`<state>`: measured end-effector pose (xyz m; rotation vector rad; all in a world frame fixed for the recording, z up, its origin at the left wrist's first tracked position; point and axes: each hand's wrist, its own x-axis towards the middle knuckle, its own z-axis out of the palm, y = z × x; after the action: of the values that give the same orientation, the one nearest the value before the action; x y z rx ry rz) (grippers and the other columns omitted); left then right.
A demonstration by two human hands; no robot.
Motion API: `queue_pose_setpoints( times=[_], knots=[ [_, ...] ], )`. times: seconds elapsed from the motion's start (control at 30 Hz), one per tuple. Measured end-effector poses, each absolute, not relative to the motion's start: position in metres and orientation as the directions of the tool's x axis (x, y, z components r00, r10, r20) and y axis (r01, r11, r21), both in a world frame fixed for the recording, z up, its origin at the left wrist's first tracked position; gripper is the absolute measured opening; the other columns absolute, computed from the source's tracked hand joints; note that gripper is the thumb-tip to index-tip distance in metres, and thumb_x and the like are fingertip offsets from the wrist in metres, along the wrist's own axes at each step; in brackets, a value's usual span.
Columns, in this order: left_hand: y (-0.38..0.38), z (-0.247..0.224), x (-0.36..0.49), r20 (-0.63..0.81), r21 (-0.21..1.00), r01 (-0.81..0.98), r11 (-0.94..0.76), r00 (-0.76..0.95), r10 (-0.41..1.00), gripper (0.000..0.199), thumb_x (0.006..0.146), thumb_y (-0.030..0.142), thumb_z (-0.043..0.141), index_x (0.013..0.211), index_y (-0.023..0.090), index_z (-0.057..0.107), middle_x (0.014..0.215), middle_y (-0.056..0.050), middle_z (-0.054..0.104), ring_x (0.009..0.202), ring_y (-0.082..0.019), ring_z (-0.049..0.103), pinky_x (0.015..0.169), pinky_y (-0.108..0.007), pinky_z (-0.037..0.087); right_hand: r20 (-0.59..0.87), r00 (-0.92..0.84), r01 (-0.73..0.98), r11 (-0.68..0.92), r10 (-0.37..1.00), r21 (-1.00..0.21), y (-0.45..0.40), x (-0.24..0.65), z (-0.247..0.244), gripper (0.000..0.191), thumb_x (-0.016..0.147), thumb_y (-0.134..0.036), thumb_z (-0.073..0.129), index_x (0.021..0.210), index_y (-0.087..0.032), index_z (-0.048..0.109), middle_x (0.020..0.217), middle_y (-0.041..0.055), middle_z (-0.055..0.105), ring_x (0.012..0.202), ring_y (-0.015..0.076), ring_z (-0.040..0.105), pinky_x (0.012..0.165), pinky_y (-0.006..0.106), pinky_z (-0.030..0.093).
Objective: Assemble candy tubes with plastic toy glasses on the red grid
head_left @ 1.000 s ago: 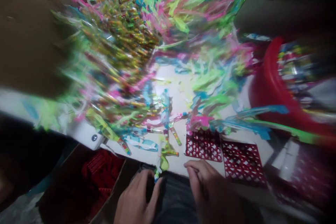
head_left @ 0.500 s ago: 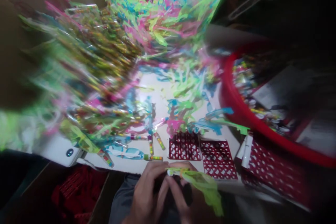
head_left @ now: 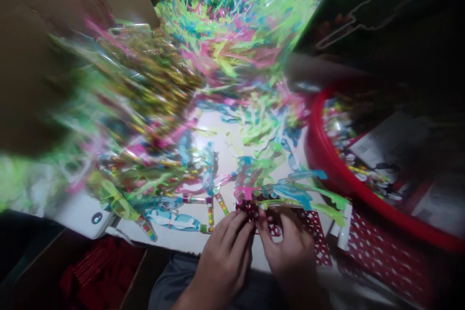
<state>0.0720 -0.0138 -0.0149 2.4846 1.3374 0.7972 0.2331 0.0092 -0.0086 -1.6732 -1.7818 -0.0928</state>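
Observation:
My right hand (head_left: 290, 242) pinches the white end of a yellow-green plastic toy that looks like glasses (head_left: 336, 214), thumb and fingers closed at its tip. The toy lies across the top of a red perforated tray (head_left: 268, 227). Beside it, my left hand (head_left: 227, 252) rests on the tray's left part, fingers bent and close together; what is under the fingertips is hidden. A second red perforated tray (head_left: 321, 247) shows partly behind the right hand. Small clear tubes with coloured beads (head_left: 221, 202) lie just left of the trays.
Loose bright plastic pieces (head_left: 232, 34) pile at the back, and wrapped golden packs (head_left: 152, 77) at the left. A red tub (head_left: 316, 140) of small parts stands at right. A white device (head_left: 87, 215) sits front left, above a box of red pieces (head_left: 94, 264).
Both hands have moved forward from the table's front edge onto the red tray. The yellow-green piece has gone with the right hand; the hands are now apart. The whole view has shifted slightly.

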Motion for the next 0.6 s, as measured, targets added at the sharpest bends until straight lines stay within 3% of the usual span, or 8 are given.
queue_pose_setpoints(
  times=[0.1,0.23,0.37,0.5,0.6],
  knots=[
    [-0.013,-0.018,0.072,0.373,0.423,0.707,-0.566,0.433,0.820,0.040,0.095,0.006,0.054,0.134,0.008,0.062,0.134,-0.017,0.069,0.130,-0.030,0.059,0.106,-0.044,0.058,0.554,-0.044,0.943,0.218,0.832,-0.253,0.007,0.238,-0.007,0.019,0.103,-0.033,0.065,0.098,-0.014,0.067,0.080,0.0087,0.077,0.069,0.0212,0.073,0.068,0.032,0.053],
    [-0.012,-0.020,0.072,0.409,0.415,0.698,-0.583,0.429,0.805,0.039,0.096,0.009,0.054,0.133,0.006,0.063,0.131,-0.016,0.071,0.129,-0.030,0.059,0.106,-0.043,0.058,0.544,-0.158,0.951,0.276,0.824,-0.141,0.007,0.238,-0.008,0.014,0.100,-0.027,0.068,0.095,-0.014,0.070,0.078,0.0072,0.077,0.065,0.0210,0.072,0.065,0.033,0.052],
    [-0.013,-0.022,0.071,0.398,0.416,0.695,-0.587,0.441,0.804,0.037,0.095,0.008,0.055,0.131,0.005,0.065,0.129,-0.016,0.072,0.128,-0.030,0.060,0.106,-0.042,0.057,0.557,-0.112,0.951,0.251,0.823,-0.179,0.014,0.233,-0.009,0.020,0.100,-0.028,0.068,0.104,-0.008,0.069,0.092,0.0166,0.078,0.075,0.0241,0.076,0.063,0.032,0.053],
    [-0.015,-0.024,0.071,0.399,0.412,0.692,-0.593,0.448,0.800,0.036,0.094,0.007,0.058,0.129,0.005,0.066,0.129,-0.016,0.073,0.128,-0.030,0.062,0.108,-0.043,0.057,0.519,-0.091,0.957,0.219,0.850,-0.190,0.017,0.227,-0.014,0.021,0.101,-0.030,0.066,0.107,-0.010,0.067,0.086,0.0128,0.078,0.074,0.0244,0.076,0.064,0.033,0.054],
    [-0.015,-0.024,0.072,0.415,0.400,0.697,-0.594,0.440,0.796,0.037,0.095,0.009,0.058,0.130,0.005,0.066,0.130,-0.016,0.073,0.128,-0.030,0.062,0.107,-0.043,0.056,0.501,-0.073,0.945,0.221,0.862,-0.242,0.011,0.228,-0.015,0.022,0.104,-0.030,0.060,0.109,-0.010,0.068,0.093,0.0149,0.078,0.079,0.0261,0.076,0.069,0.035,0.056]
  ],
)
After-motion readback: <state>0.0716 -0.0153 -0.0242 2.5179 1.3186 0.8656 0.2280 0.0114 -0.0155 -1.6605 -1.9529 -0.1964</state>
